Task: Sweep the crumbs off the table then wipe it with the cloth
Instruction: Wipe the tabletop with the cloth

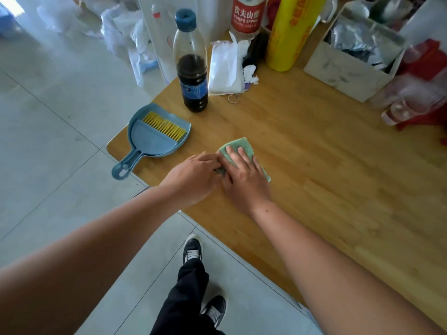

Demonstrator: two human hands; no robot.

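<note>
The blue dustpan (154, 141) and brush (162, 126) lie parked on the desk (314, 180) corner, so wiping seems in hand. Right of the dustpan, the left hand (193, 176) meets the folded green cloth (238, 142); whether it pinches, I cannot tell. Further right, the right hand (244, 172) presses it flat, fingers spread. Next move: a firm sliding stroke.

Place: a home, likely a dining corner, is showing here.
Table: a wooden table (314, 170) is standing on the floor, carrying household odds and ends along its far side.
Floor: pale grey tiles (48, 122) are running under it.
Cleaning kit: a blue dustpan (147, 143) is lying at the table corner, holding a yellow-bristled brush (164, 128).
Drinks: a dark bottle (192, 78) and a red-labelled water bottle (245, 18) are standing upright.
Oddments: a tissue pack (223, 68), a keyring (233, 98), a yellow roll (290, 35) and a white bag (348, 73) are crowding the far edge.
Background: plastic bags (121, 32) are piling up on the floor.
</note>
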